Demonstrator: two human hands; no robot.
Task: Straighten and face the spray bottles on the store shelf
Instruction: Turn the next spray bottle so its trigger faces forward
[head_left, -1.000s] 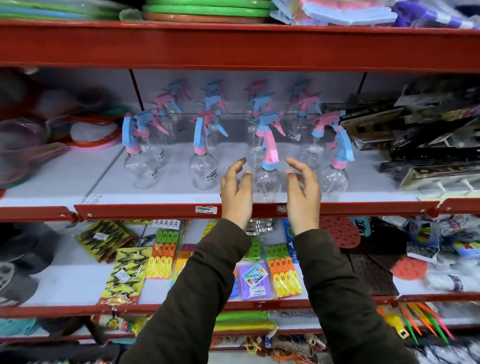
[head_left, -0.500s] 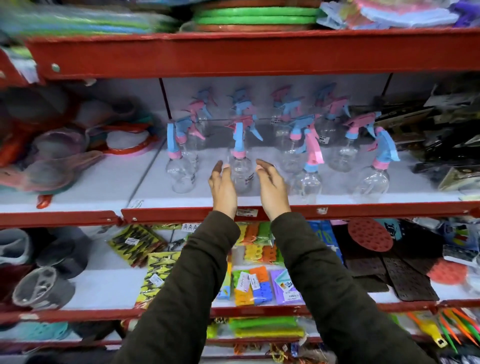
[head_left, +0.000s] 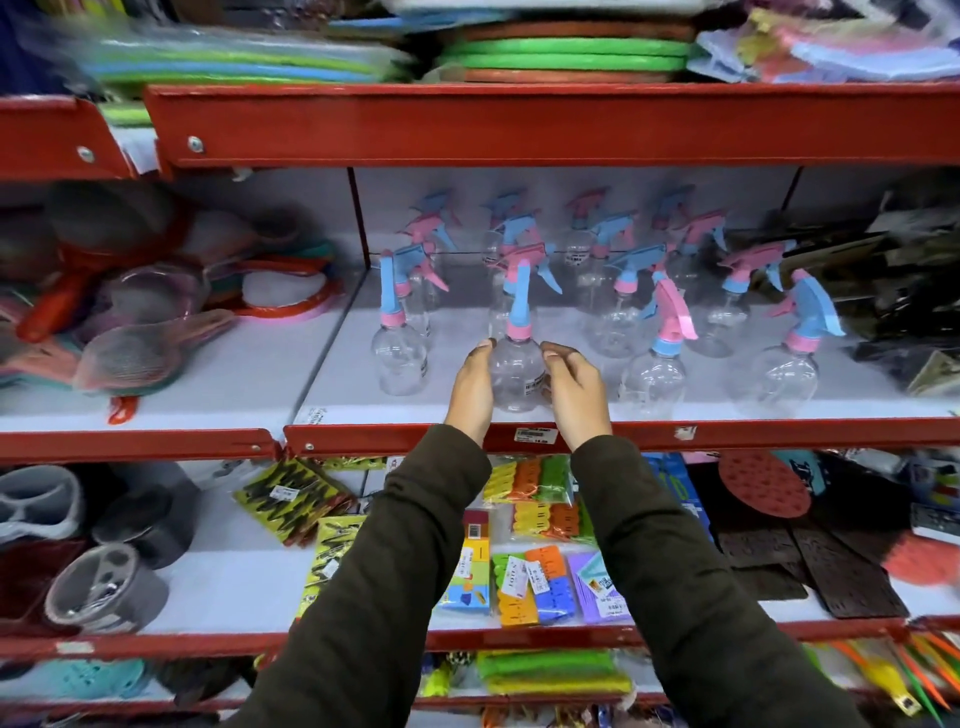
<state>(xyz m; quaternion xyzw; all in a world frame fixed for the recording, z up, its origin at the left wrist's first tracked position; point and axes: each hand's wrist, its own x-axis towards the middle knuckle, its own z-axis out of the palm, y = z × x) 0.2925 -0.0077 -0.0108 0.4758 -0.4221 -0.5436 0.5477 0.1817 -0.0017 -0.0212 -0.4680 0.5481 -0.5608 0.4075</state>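
Observation:
Several clear spray bottles with pink and blue trigger heads stand in rows on the white shelf (head_left: 727, 432). In the front row, one bottle (head_left: 517, 375) with a blue head and pink collar sits between my hands. My left hand (head_left: 470, 388) presses its left side and my right hand (head_left: 575, 396) cups its right side. Another front bottle (head_left: 400, 359) stands just to the left, and two more (head_left: 655, 375) (head_left: 785, 375) stand to the right with their triggers turned at different angles. The back rows are partly hidden and blurred.
Plastic strainers and rackets (head_left: 140, 332) lie on the shelf section to the left. Dark packaged goods (head_left: 904, 291) crowd the right end. A price label (head_left: 535, 435) sits on the red shelf lip. Clothes-peg packs (head_left: 540, 577) fill the shelf below.
Both hands moved left from the pink-headed front bottle to the blue-headed one and closed in on its sides. The view also shifted left.

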